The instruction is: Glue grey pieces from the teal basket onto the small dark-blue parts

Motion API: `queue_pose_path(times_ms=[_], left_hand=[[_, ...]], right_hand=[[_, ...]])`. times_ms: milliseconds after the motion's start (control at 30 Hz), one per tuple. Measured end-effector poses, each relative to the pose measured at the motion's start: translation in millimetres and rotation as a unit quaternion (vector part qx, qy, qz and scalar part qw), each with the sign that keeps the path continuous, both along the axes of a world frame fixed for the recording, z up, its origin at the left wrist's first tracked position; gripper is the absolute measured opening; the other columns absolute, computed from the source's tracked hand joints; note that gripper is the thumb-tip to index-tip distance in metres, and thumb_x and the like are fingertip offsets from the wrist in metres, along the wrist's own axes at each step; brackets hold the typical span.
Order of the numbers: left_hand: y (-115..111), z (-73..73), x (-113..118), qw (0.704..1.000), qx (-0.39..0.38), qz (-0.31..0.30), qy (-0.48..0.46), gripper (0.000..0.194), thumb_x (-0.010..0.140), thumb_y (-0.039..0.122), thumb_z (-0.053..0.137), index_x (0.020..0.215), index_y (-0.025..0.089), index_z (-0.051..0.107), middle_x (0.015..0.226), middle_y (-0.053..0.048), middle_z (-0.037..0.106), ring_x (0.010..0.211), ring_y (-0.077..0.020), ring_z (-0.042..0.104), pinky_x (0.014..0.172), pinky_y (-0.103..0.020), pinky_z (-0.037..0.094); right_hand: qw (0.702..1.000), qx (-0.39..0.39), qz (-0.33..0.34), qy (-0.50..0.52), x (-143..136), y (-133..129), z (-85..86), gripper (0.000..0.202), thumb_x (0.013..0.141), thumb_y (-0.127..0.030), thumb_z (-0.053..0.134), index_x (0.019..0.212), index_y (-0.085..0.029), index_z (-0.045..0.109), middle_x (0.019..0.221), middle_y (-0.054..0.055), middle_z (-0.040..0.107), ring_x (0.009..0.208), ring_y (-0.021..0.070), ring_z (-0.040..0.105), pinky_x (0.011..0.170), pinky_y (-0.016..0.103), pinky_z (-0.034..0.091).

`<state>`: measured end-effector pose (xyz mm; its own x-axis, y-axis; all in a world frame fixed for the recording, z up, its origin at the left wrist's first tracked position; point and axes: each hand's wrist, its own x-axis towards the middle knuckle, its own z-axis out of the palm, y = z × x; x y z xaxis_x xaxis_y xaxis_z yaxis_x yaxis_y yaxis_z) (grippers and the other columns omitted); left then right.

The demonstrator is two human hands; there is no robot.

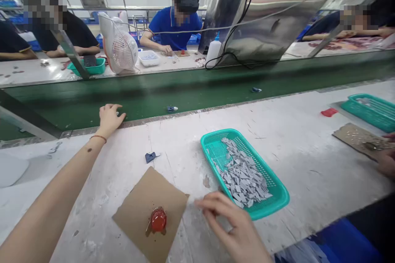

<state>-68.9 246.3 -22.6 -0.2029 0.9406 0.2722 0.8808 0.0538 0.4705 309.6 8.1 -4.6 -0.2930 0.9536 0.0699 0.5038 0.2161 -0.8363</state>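
Note:
Stretched out at the left, my left hand (111, 118) hangs at the near edge of the green conveyor belt (203, 90), its fingers curved and apart from the thumb. A small pale spot shows by its fingertips, too small to make out. My right hand (233, 224) is beside the near end of a green plastic basket (212, 160) full of small grey flat pieces (243, 176). Its fingers are stretched out, with nothing seen in them. Between my hands lies a cardboard square (145, 197) bearing a red blob (158, 219). Just beyond it is a small dark blue part (150, 157).
Two similar blue parts (171, 109) (256, 90) lie on the belt. To the right are another green basket (370, 111), a red scrap (329, 112) and a neighbour's hand (387, 160) at a cardboard piece (354, 137). Across the belt, a person in blue (175, 26) works beside a fan (121, 47).

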Motion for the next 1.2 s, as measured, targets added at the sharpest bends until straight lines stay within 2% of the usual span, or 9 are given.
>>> queue_pose_path(times_ms=[167,300,400,533,700,867,933,1033,1200], left_hand=[[30.7,2.4,72.9,0.986,-0.019,-0.161,0.034,0.033,0.091,0.028,0.054,0.121,0.018,0.064,0.130,-0.010,0.061,0.124,-0.0286,0.049,0.110,-0.044,0.034],[50.3,0.5,125.3,0.977,-0.046,-0.208,0.008,0.035,0.093,0.032,0.059,0.125,0.018,0.059,0.132,-0.011,0.058,0.116,-0.0265,0.058,0.098,-0.050,0.047],[54.2,-0.4,139.3,0.977,-0.066,-0.198,-0.046,0.035,0.093,0.033,0.060,0.124,0.017,0.059,0.127,-0.011,0.060,0.108,-0.0248,0.062,0.090,-0.047,0.053],[42.9,3.4,128.8,0.970,-0.077,-0.167,-0.161,0.032,0.093,0.032,0.061,0.121,0.016,0.060,0.122,-0.010,0.062,0.103,-0.0233,0.063,0.086,-0.044,0.055],[-8.5,18.0,106.9,0.922,-0.069,-0.095,-0.369,0.022,0.092,0.016,0.056,0.112,0.009,0.061,0.098,-0.010,0.068,0.074,-0.0121,0.065,0.079,-0.032,0.056],[-97.8,35.0,83.4,0.840,-0.068,-0.073,-0.533,0.014,0.090,0.018,0.056,0.099,0.014,0.065,0.089,-0.004,0.067,0.071,-0.0087,0.066,0.077,-0.023,0.057],[-134.4,38.6,74.3,0.789,-0.071,-0.053,-0.608,0.010,0.086,0.017,0.062,0.094,0.014,0.067,0.090,-0.004,0.067,0.072,-0.0099,0.067,0.071,-0.020,0.057],[-180.9,37.4,65.0,0.725,-0.095,-0.008,-0.682,0.013,0.078,0.017,0.073,0.090,0.015,0.070,0.091,-0.004,0.069,0.074,-0.0137,0.070,0.067,-0.020,0.059],[-234.2,23.3,62.4,0.706,-0.134,0.012,-0.695,0.019,0.075,0.027,0.080,0.090,0.017,0.072,0.092,-0.003,0.070,0.080,-0.0175,0.072,0.070,-0.022,0.060]], right_hand=[[0.992,0.107,-0.019,-0.058,-11.3,-28.8,-43.1,0.023,0.095,-0.014,0.047,0.101,-0.022,0.068,0.092,0.006,0.069,0.084,0.0171,0.070,0.073,0.025,0.057],[0.973,0.182,-0.026,-0.137,-3.7,-30.5,-48.3,0.022,0.097,-0.016,0.047,0.107,-0.021,0.065,0.098,0.008,0.069,0.090,0.0200,0.070,0.079,0.029,0.058],[0.966,0.195,-0.016,-0.172,1.1,-30.8,-45.5,0.024,0.099,-0.016,0.043,0.106,-0.020,0.065,0.097,0.009,0.069,0.088,0.0202,0.070,0.076,0.029,0.059],[0.960,0.199,-0.002,-0.197,2.5,-31.9,-44.1,0.026,0.099,-0.015,0.042,0.109,-0.018,0.066,0.099,0.011,0.068,0.090,0.0217,0.070,0.076,0.031,0.060],[0.963,0.187,0.014,-0.191,-1.8,-29.6,-40.7,0.027,0.098,-0.014,0.043,0.109,-0.017,0.067,0.097,0.011,0.068,0.089,0.0234,0.069,0.075,0.035,0.059],[0.986,0.097,-0.017,-0.136,-7.3,-22.2,-34.5,0.021,0.098,-0.019,0.048,0.103,-0.018,0.069,0.094,0.008,0.065,0.083,0.0199,0.068,0.073,0.032,0.058],[0.990,0.062,-0.024,-0.126,-8.1,-20.3,-31.0,0.021,0.098,-0.020,0.049,0.107,-0.019,0.068,0.094,0.007,0.065,0.078,0.0176,0.067,0.070,0.030,0.058],[0.987,0.068,-0.002,-0.148,-6.7,-20.6,-26.7,0.023,0.097,-0.019,0.051,0.115,-0.021,0.065,0.102,0.007,0.066,0.088,0.0192,0.067,0.076,0.031,0.058],[0.963,0.165,0.047,-0.207,-4.4,-24.1,-29.2,0.019,0.097,-0.017,0.051,0.107,-0.021,0.067,0.103,0.007,0.069,0.098,0.0217,0.067,0.085,0.035,0.056]])
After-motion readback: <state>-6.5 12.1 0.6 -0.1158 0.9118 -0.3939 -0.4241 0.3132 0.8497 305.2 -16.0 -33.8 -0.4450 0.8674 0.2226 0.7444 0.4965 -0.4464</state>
